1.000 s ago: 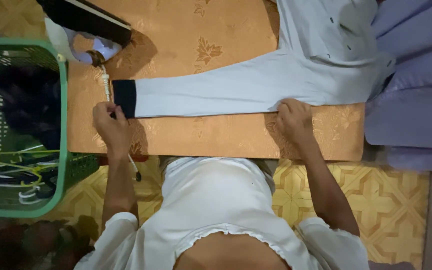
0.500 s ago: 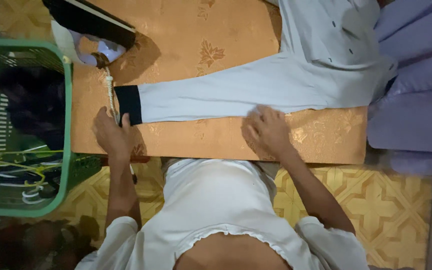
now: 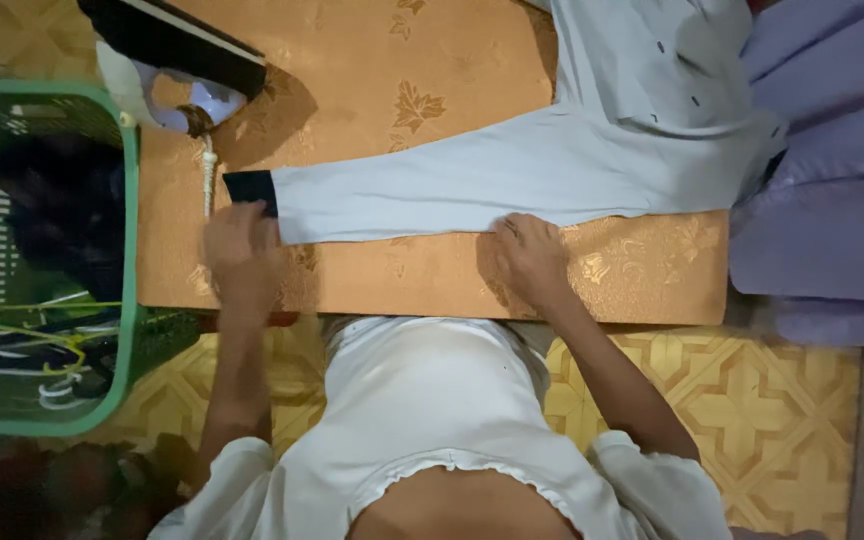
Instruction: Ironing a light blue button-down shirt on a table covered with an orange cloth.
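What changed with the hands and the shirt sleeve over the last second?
The right hand slid left along the sleeve's lower edge, from near the shirt body toward the middle. The left hand shifted right and now covers the lower part of the dark cuff, blurred in motion. The iron, green basket and purple cloth stayed put.

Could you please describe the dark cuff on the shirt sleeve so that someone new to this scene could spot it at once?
Start at the orange leaf-patterned ironing board. A pale grey sleeve lies lengthwise across it, and the cuff is its end nearest the green basket, just above the left hand. It is the only dark navy band on the light cloth.
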